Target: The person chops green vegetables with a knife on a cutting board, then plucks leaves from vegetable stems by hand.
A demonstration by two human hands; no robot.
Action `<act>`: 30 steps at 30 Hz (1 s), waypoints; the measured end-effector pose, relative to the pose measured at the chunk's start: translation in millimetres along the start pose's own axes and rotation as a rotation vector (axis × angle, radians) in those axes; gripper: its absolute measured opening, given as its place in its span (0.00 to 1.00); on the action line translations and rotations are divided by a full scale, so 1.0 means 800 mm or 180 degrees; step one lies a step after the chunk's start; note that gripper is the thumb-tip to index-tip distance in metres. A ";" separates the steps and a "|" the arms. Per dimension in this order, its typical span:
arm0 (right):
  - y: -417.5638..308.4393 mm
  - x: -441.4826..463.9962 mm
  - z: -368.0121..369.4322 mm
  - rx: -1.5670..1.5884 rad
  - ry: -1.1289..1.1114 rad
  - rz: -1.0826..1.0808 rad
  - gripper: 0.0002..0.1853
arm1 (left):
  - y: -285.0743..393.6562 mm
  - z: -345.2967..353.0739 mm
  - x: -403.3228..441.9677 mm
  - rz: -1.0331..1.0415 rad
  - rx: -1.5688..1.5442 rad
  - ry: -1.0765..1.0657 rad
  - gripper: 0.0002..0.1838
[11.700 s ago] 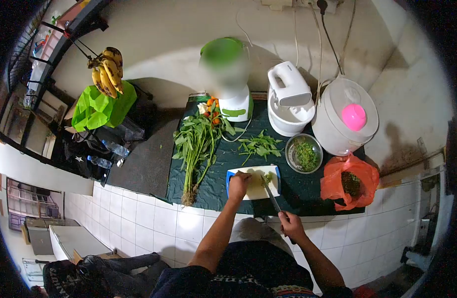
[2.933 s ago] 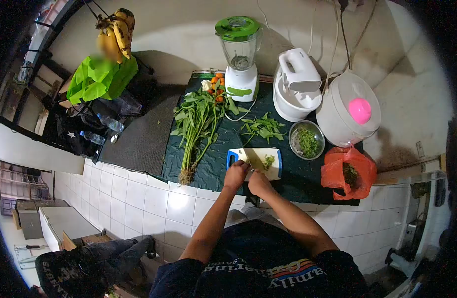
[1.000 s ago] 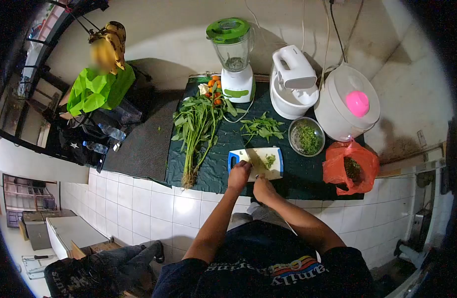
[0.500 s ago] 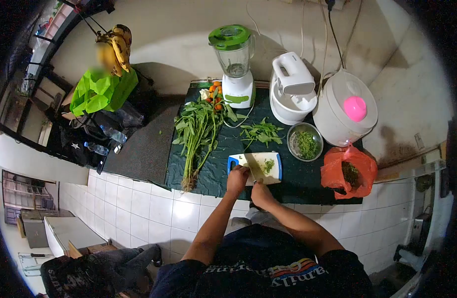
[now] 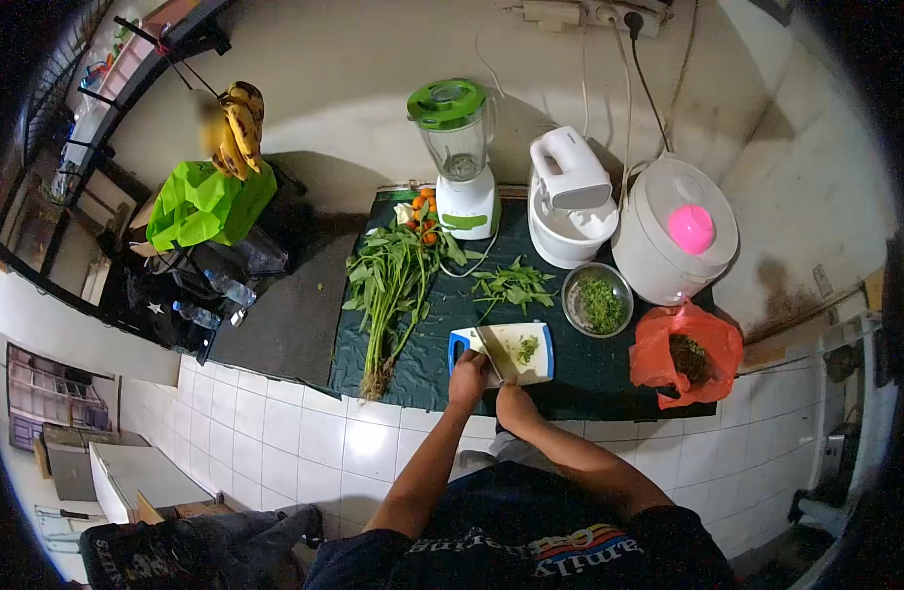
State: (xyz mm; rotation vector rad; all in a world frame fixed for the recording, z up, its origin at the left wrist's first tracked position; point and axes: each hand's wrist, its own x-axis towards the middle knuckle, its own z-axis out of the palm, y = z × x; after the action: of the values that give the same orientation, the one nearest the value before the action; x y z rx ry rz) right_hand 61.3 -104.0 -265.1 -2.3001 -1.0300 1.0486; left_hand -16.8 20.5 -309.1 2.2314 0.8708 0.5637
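"What can we read?"

"On our dark shirt [image 5: 481, 497], 'amily', near striped colours; the smooth white mixer's [image 5: 573, 177] mark is too small for us."

"And our hands?"

"Our right hand [image 5: 518, 408] clasps the knife [image 5: 493, 356], its flat blade over the white, blue-trimmed board [image 5: 535, 370]. Our left hand [image 5: 469, 376] curls beside the blade; we can't tell whether it grips anything."

"Around them?"

"Chopped greens [image 5: 527, 347] on the board; beyond, leafy sprigs [image 5: 516, 285] and a round metal bowl [image 5: 572, 315]; rightward, a crinkled red bag [image 5: 654, 339]."
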 end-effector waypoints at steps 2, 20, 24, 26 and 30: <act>0.009 0.012 0.003 0.0114 0.0083 -0.0013 0.21 | 0.010 -0.007 0.001 -0.0013 0.0076 -0.0064 0.07; 0.029 0.027 0.028 -0.0045 0.0481 -0.0026 0.18 | 0.001 -0.001 0.002 -0.0128 0.0529 -0.0461 0.10; 0.009 0.003 -0.001 -0.0243 -0.0085 -0.0339 0.19 | -0.013 0.010 0.006 -0.0559 0.0862 -0.0689 0.10; 0.004 0.000 -0.007 -0.0391 -0.0394 -0.0421 0.20 | -0.004 0.004 0.009 -0.0509 0.0697 -0.0597 0.11; 0.006 0.009 0.003 0.0126 0.0099 0.0288 0.20 | 0.008 0.000 0.008 -0.0458 0.0487 -0.0443 0.11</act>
State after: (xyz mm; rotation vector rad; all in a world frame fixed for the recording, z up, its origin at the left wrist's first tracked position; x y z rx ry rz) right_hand 65.1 -100.9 -272.6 -2.3428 -0.8927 1.0550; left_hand -9.5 21.7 -304.1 2.2896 1.0210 0.2791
